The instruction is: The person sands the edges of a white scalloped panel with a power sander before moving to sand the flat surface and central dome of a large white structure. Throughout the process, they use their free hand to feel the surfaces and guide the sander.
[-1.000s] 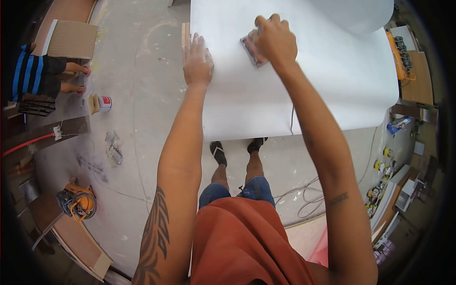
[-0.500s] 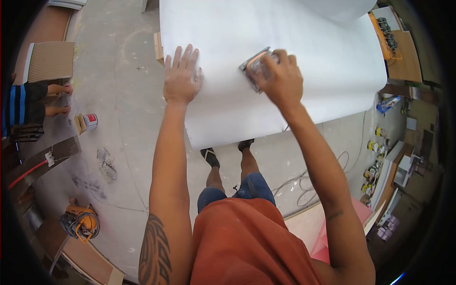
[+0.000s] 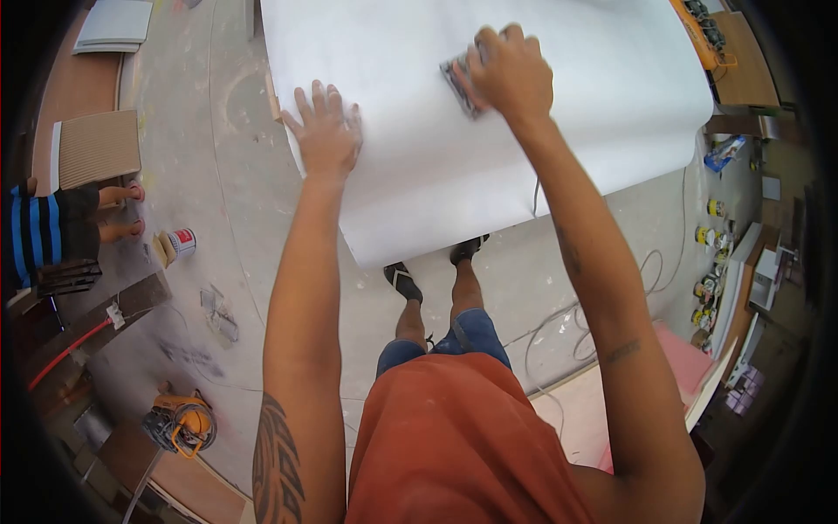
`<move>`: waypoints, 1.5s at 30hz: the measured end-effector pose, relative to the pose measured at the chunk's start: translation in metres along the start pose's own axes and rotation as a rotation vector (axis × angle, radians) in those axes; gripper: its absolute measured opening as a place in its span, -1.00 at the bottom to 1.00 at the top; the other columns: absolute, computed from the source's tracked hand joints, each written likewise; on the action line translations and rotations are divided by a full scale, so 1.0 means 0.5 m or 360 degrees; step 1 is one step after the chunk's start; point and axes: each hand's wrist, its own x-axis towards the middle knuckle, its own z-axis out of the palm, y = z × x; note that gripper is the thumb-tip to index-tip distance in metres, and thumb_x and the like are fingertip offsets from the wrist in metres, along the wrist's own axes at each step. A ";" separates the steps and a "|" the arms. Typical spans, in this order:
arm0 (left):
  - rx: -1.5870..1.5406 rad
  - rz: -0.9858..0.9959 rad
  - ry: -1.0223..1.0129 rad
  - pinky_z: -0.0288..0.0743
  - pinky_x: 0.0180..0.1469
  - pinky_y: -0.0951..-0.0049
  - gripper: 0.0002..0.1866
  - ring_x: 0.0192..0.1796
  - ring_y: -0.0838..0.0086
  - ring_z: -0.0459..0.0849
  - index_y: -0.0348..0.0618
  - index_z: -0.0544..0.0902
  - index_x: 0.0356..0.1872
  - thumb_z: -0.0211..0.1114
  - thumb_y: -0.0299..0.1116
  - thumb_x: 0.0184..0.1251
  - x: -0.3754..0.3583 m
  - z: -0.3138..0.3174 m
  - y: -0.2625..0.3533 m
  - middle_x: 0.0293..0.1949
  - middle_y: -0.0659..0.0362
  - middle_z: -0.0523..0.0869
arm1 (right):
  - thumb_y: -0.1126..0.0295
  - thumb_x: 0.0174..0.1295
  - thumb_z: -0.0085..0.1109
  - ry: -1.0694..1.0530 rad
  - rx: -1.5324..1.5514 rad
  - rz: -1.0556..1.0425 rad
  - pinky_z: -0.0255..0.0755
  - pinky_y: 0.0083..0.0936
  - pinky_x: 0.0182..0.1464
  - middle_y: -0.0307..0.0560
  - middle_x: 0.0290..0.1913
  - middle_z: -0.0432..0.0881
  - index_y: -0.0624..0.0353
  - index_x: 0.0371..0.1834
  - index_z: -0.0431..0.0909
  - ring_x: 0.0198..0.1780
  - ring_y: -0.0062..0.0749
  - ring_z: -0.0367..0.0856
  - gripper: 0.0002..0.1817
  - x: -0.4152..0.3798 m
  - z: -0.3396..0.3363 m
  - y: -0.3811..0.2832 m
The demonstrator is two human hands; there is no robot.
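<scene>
In the head view, a large white curved panel (image 3: 410,188) with a smooth, rounded front edge lies before me. My left hand (image 3: 329,131) rests flat near its left edge, fingers spread and holding nothing. Wrapped round a sander (image 3: 463,87) with a grey pad, my right hand (image 3: 517,74) presses it on the panel's upper surface. My palm hides most of the sander's body, and motion blurs its edge. A dark cord (image 3: 536,196) hangs over the panel's front beside my right forearm.
Cables (image 3: 567,323) loop over the floor at right. Several cans (image 3: 711,236) line the right side. At left are a can (image 3: 181,243), an orange machine (image 3: 182,424) and a person in a striped shirt (image 3: 39,229). A pink sheet (image 3: 681,358) lies beside my right arm.
My right hand has slid the sander farther up the panel, away from me. My left hand stays flat near the left edge, its fingers wider apart. The view has shifted slightly.
</scene>
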 end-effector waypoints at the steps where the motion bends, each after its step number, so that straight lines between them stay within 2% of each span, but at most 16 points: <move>1: 0.0001 0.0006 0.0000 0.00 0.69 -0.34 -0.39 0.75 -0.06 0.11 -0.08 0.42 0.59 0.07 0.01 0.70 0.010 0.004 0.020 0.67 0.01 0.31 | 0.10 0.31 0.34 0.0000 0.0000 0.0006 0.67 -0.11 -0.14 -0.01 -0.04 0.69 -0.04 -0.08 0.77 -0.05 0.00 0.67 -0.74 -0.037 -0.008 0.000; 4: 0.0105 -0.0149 -0.0018 0.00 0.69 -0.32 -0.39 0.73 -0.11 0.12 -0.18 0.45 0.53 0.08 0.01 0.70 0.040 0.025 0.049 0.64 -0.07 0.33 | 0.12 0.23 0.42 0.0049 0.0075 0.0007 0.66 -0.13 -0.14 -0.04 -0.03 0.67 -0.04 -0.11 0.76 -0.05 -0.03 0.66 -0.74 -0.117 -0.012 0.017; 6: -0.0078 0.0021 0.0183 -0.02 0.71 -0.28 -0.39 0.74 -0.06 0.11 -0.09 0.43 0.58 0.09 0.00 0.69 0.030 0.030 0.036 0.65 0.00 0.32 | 0.13 0.17 0.47 0.0121 0.0091 0.0060 0.66 -0.13 -0.14 -0.06 -0.04 0.66 -0.04 -0.15 0.75 -0.05 -0.03 0.65 -0.74 -0.156 -0.013 0.026; 7: -0.0078 0.0027 0.0177 -0.02 0.71 -0.28 -0.39 0.74 -0.06 0.11 -0.09 0.43 0.58 0.09 0.00 0.69 0.026 0.029 0.034 0.65 0.00 0.32 | 0.13 0.17 0.47 0.0117 0.0089 0.0067 0.66 -0.13 -0.14 -0.06 -0.04 0.66 -0.04 -0.15 0.75 -0.05 -0.03 0.65 -0.74 -0.150 -0.011 0.031; 9: -0.0187 0.0295 0.0157 -0.02 0.73 -0.24 -0.39 0.75 -0.03 0.11 0.02 0.41 0.62 0.10 -0.01 0.69 0.030 0.021 0.036 0.67 0.07 0.32 | 0.12 0.17 0.48 0.0152 0.0022 0.0074 0.67 -0.12 -0.13 -0.05 -0.02 0.67 -0.03 -0.15 0.75 -0.04 -0.02 0.66 -0.73 -0.094 -0.004 0.055; 10: -0.0186 0.0313 0.0153 -0.02 0.73 -0.24 -0.39 0.75 -0.03 0.11 0.02 0.41 0.62 0.10 -0.01 0.69 0.027 0.016 0.037 0.67 0.07 0.32 | 0.17 0.21 0.40 0.0088 -0.0039 0.0093 0.68 -0.11 -0.12 -0.01 0.01 0.67 -0.01 -0.12 0.75 -0.02 0.01 0.67 -0.75 -0.055 -0.005 0.064; 12: -0.0242 0.0555 0.0143 -0.02 0.75 -0.16 -0.40 0.75 0.05 0.13 0.16 0.40 0.64 0.11 0.01 0.68 0.027 0.006 0.040 0.68 0.17 0.32 | 0.22 0.25 0.29 -0.0037 -0.0064 0.0186 0.68 -0.10 -0.11 0.04 0.02 0.68 0.00 -0.07 0.75 0.00 0.03 0.68 -0.75 0.023 0.010 0.083; 15: -0.0334 0.0508 0.0122 0.00 0.77 -0.08 -0.41 0.75 0.12 0.16 0.23 0.43 0.63 0.13 0.03 0.67 0.030 -0.001 0.038 0.69 0.22 0.33 | 0.27 0.25 0.20 -0.0031 -0.0014 0.0182 0.68 -0.09 -0.10 0.07 0.00 0.68 0.01 -0.07 0.76 0.01 0.05 0.68 -0.75 0.065 0.035 0.083; 18: -0.0331 0.0470 0.0113 -0.02 0.78 -0.06 -0.41 0.75 0.20 0.15 0.29 0.45 0.62 0.13 0.08 0.66 0.033 0.010 0.036 0.69 0.29 0.32 | 0.26 0.24 0.27 0.0042 0.0031 0.0177 0.65 -0.10 -0.12 0.01 -0.02 0.68 0.00 -0.09 0.76 0.01 0.01 0.67 -0.78 -0.002 0.009 0.045; 24: -0.0240 0.0476 0.0106 0.00 0.77 -0.04 -0.43 0.75 0.17 0.16 0.24 0.43 0.63 0.11 0.01 0.69 0.031 0.001 0.042 0.69 0.23 0.33 | 0.26 0.15 0.44 0.0301 0.0194 0.0190 0.59 -0.15 -0.12 -0.15 0.01 0.65 -0.09 -0.16 0.73 0.00 -0.09 0.63 -0.81 -0.208 0.006 0.024; 27: -0.0197 0.0494 0.0154 -0.01 0.77 -0.05 -0.43 0.75 0.15 0.16 0.20 0.42 0.63 0.10 -0.01 0.70 0.029 0.005 0.045 0.69 0.21 0.33 | 0.29 0.14 0.45 0.0379 0.0180 0.0144 0.58 -0.17 -0.10 -0.19 0.04 0.64 -0.11 -0.16 0.73 0.01 -0.10 0.63 -0.80 -0.213 0.019 0.047; 33: -0.0193 0.0484 0.0180 0.01 0.77 -0.06 -0.42 0.74 0.15 0.16 0.19 0.42 0.64 0.10 -0.03 0.69 0.024 0.013 0.051 0.68 0.20 0.34 | 0.21 0.21 0.41 0.0275 0.0000 0.0194 0.62 -0.15 -0.11 -0.08 -0.01 0.69 -0.07 -0.13 0.76 -0.02 -0.08 0.66 -0.80 -0.036 0.021 0.083; 35: -0.0194 0.0483 0.0170 0.02 0.77 -0.06 -0.41 0.75 0.15 0.16 0.19 0.41 0.64 0.09 -0.01 0.68 0.025 0.012 0.052 0.68 0.20 0.34 | 0.20 0.22 0.40 0.0251 -0.0014 0.0231 0.62 -0.15 -0.12 -0.06 -0.02 0.69 -0.06 -0.13 0.77 -0.04 -0.07 0.67 -0.80 -0.025 0.020 0.078; 41: -0.0251 0.0484 0.0175 0.05 0.76 -0.03 -0.43 0.73 0.17 0.20 0.18 0.44 0.62 0.09 -0.01 0.69 0.024 0.015 0.047 0.66 0.20 0.36 | 0.24 0.21 0.41 0.0333 0.0115 0.0212 0.62 -0.14 -0.09 -0.10 0.02 0.68 -0.09 -0.16 0.76 0.01 -0.08 0.66 -0.84 -0.173 0.012 0.029; 45: -0.0252 0.0493 0.0209 0.09 0.74 -0.03 -0.45 0.71 0.14 0.25 0.14 0.47 0.59 0.14 -0.05 0.67 0.026 0.009 0.048 0.63 0.18 0.42 | 0.27 0.20 0.43 0.0454 0.0219 0.0167 0.62 -0.14 -0.10 -0.14 0.04 0.65 -0.12 -0.19 0.74 0.03 -0.07 0.63 -0.86 -0.265 0.022 0.051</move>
